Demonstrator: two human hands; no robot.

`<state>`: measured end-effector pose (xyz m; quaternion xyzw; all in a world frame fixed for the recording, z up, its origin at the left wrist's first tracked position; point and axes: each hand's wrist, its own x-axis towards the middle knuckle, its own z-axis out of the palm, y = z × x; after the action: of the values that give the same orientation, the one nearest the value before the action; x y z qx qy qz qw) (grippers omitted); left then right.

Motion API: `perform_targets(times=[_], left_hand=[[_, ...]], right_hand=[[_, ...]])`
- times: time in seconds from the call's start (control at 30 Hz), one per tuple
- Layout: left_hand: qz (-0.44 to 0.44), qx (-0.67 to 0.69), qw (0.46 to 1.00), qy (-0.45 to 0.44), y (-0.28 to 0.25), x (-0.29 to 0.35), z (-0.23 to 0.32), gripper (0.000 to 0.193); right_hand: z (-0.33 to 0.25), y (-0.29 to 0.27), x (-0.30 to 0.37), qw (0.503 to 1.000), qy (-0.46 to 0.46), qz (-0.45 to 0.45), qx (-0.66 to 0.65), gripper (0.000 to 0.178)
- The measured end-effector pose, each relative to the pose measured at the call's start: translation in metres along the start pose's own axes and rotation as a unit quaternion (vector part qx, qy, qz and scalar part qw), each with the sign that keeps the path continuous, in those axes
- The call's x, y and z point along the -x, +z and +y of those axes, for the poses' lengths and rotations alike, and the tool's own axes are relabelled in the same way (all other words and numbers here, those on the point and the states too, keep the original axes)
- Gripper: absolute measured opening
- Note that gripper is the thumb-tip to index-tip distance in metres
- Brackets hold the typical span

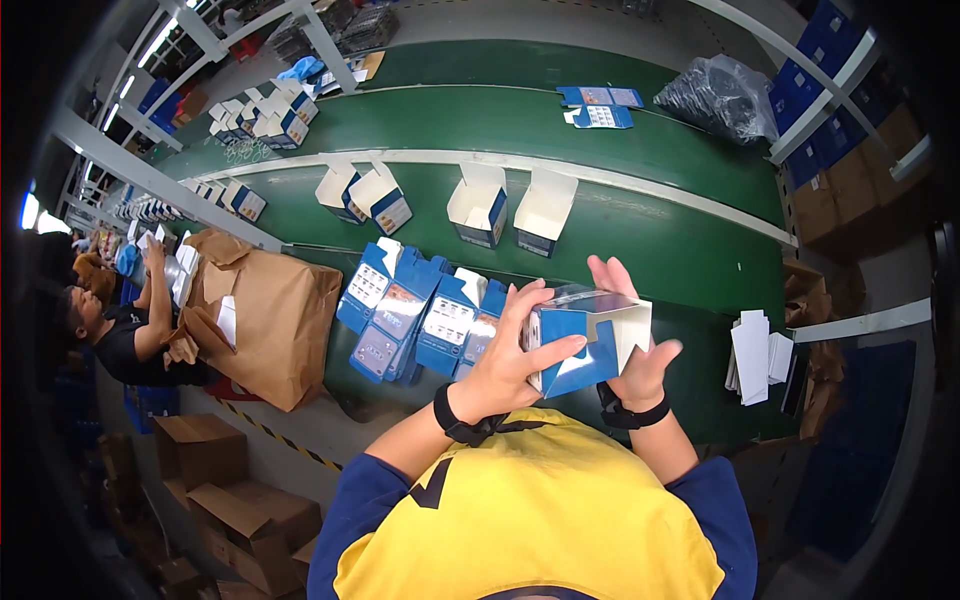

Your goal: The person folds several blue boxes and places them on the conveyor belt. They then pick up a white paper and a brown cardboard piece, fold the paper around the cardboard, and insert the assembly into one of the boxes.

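Above the near edge of the green bench I hold a blue-and-white carton, tilted, its white inside and flaps showing toward the right. My left hand grips the carton's left side, thumb lying across the blue face. Against the right side rests my right hand, its fingers reaching up behind the carton and its thumb standing free; part of the palm is hidden. Flattened blue cartons lie in overlapping stacks just left of my hands. Beyond them, open-topped cartons stand upright, including a pair straight ahead.
White card pieces lie at my right. A large brown paper bag stands left, beside another person. Across the conveyor are more flat cartons and a clear plastic bag of dark items. Metal posts frame the bench.
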<state>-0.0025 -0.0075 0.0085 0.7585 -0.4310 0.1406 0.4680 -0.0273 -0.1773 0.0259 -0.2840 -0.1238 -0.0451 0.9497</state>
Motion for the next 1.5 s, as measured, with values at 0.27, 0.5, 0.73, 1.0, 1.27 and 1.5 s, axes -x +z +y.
perform_targets(times=[0.27,0.5,0.73,1.0,1.27,1.5], left_hand=[[-0.06,0.013,0.997,-0.043,-0.014,-0.009,0.009,0.071],[-0.033,0.13,0.99,-0.046,-0.015,-0.008,0.006,0.081],[-0.06,0.087,0.994,0.01,-0.029,-0.013,0.0,0.089],[-0.086,0.087,0.992,-0.013,-0.032,-0.013,0.001,0.089],[-0.072,0.133,0.988,-0.035,-0.028,-0.009,0.001,0.095],[-0.039,0.154,0.987,-0.024,-0.007,-0.019,0.008,0.107]], right_hand=[[-0.009,-0.016,0.011,0.915,0.091,0.004,0.392,0.052],[-0.009,-0.029,0.0,0.864,-0.118,-0.162,0.461,0.04],[-0.014,-0.002,-0.002,0.848,0.014,-0.108,0.519,0.045],[-0.012,-0.002,-0.005,0.814,0.024,-0.12,0.568,0.051],[-0.02,-0.001,-0.007,0.8,0.052,-0.142,0.58,0.051],[0.001,0.007,0.006,0.986,-0.022,0.054,0.156,0.076]])
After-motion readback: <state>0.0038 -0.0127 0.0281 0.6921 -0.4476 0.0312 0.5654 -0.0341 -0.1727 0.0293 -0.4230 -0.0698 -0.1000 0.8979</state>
